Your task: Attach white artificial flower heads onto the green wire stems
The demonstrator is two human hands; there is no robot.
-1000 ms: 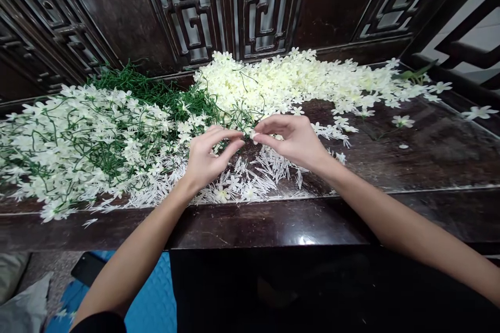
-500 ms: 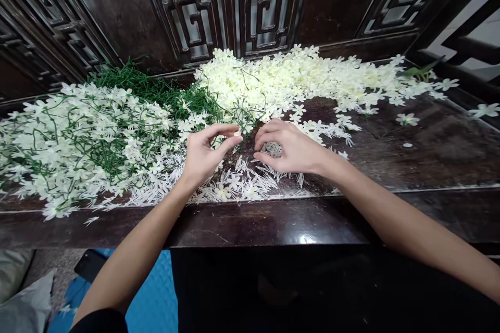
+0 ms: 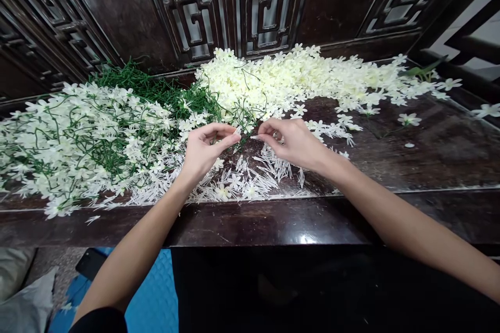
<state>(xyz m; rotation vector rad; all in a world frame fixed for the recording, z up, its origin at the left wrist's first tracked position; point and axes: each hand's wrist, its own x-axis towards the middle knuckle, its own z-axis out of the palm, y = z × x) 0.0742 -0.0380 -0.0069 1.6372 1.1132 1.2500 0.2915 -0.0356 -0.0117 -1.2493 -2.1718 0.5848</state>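
Head view is looking down on two bare hands working close together over a dark wooden bench (image 3: pixel 449 164). The left hand (image 3: pixel 201 148) is pinching a small white piece (image 3: pixel 238 130) between thumb and forefinger, its grip narrow. Just beside it, the right hand (image 3: pixel 292 138) is also pinching narrowly, and a thin white bit (image 3: pixel 255 137) is poking out from its fingertips toward the left hand; the two pieces look like parts of artificial flowers, though they are too small to make out with certainty. The fingertips of the two hands are facing each other with a gap showing between them.

Below the hands, loose white slivers (image 3: pixel 273 164) are lying scattered over the wood. To the left, a broad heap of white flowers with green stems (image 3: pixel 74 125) is spreading toward the front edge, and a tangle of green stems (image 3: pixel 135 83) is resting behind it. Beyond the hands, a long pile of creamy blossoms (image 3: pixel 297 78) is stretching rightward along the carved back panel (image 3: pixel 339 0). Nearer the right, a single flower (image 3: pixel 409 119) is lying apart from that pile.
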